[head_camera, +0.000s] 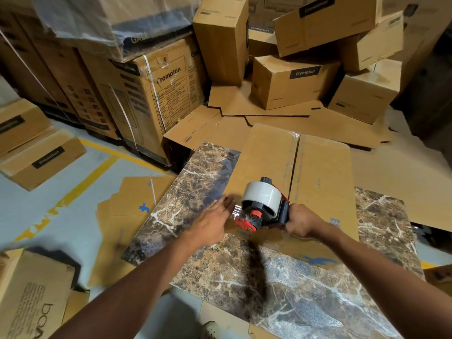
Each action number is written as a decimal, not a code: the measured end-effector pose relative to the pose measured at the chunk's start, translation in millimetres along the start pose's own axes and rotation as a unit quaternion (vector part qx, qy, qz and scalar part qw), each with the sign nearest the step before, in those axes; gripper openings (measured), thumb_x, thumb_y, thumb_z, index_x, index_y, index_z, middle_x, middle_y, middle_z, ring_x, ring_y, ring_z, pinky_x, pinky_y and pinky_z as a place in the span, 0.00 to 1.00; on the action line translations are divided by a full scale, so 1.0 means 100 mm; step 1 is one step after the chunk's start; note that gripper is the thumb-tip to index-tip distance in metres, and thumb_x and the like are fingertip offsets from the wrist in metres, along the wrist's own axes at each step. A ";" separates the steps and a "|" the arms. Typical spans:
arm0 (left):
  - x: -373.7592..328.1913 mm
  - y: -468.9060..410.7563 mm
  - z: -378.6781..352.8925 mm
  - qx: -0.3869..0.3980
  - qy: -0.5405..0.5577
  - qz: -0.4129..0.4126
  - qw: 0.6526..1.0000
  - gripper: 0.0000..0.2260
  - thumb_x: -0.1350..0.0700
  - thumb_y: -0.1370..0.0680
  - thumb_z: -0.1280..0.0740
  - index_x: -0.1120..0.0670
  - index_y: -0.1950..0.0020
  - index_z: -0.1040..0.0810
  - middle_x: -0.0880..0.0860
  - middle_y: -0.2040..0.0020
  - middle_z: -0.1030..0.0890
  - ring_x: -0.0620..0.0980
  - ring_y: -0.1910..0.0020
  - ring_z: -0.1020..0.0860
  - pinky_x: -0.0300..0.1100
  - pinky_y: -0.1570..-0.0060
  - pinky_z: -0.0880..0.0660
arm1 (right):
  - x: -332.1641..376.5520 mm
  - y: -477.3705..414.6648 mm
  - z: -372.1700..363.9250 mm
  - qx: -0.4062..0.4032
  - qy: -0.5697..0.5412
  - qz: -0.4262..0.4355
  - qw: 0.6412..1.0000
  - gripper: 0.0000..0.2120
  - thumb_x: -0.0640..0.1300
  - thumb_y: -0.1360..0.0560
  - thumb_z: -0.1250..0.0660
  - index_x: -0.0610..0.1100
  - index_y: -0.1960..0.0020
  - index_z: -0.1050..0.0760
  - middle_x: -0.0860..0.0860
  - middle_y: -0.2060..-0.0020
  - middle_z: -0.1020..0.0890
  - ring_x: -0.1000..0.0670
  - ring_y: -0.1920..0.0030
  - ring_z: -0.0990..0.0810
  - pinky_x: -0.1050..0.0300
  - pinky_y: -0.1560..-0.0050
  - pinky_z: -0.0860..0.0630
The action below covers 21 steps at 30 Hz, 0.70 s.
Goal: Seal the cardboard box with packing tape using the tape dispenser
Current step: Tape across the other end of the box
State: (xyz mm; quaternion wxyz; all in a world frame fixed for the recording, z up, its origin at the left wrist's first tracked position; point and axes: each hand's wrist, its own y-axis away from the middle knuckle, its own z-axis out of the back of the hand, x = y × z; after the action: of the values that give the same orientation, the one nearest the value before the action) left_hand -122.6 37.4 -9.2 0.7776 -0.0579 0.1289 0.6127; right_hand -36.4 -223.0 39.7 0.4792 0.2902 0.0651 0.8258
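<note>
Head view shows the right hand (302,220) with its fingers wrapped tight round the handle of the tape dispenser (263,204). The dispenser's tape roll (261,195) stands just beyond those knuckles. The dispenser rests on the near end of the cardboard box (322,172), which lies flat on a marble-patterned tabletop (293,289).

The left hand (212,221) is blurred, its fingers straight and spread and holding nothing. Its fingertips are just beside the shiny loose tape end (236,211) at the dispenser's mouth.

The centre seam (294,162) runs away from the fingers of both hands. Whether tape already covers it cannot be told.

The step appears to be starting a strip. Next, the left fingers would likely need to press the tape end down, and the right hand to draw the dispenser along the seam.
</note>
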 end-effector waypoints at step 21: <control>-0.47 -0.13 -0.05 -0.008 -0.077 -0.043 0.996 0.29 0.54 0.21 0.44 0.59 0.21 0.45 0.56 0.20 0.54 0.49 0.21 0.56 0.46 0.22 0.57 | -0.54 0.39 0.17 0.004 0.032 -0.004 0.999 0.03 0.49 0.25 0.31 0.52 0.56 0.22 0.56 0.66 0.23 0.51 0.62 0.23 0.61 0.63 0.32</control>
State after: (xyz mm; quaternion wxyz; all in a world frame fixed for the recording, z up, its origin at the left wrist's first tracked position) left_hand -120.8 -11.2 -2.5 0.8105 -0.0223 0.0613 0.5821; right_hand -37.1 -291.5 46.1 0.4793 0.2656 0.0846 0.8322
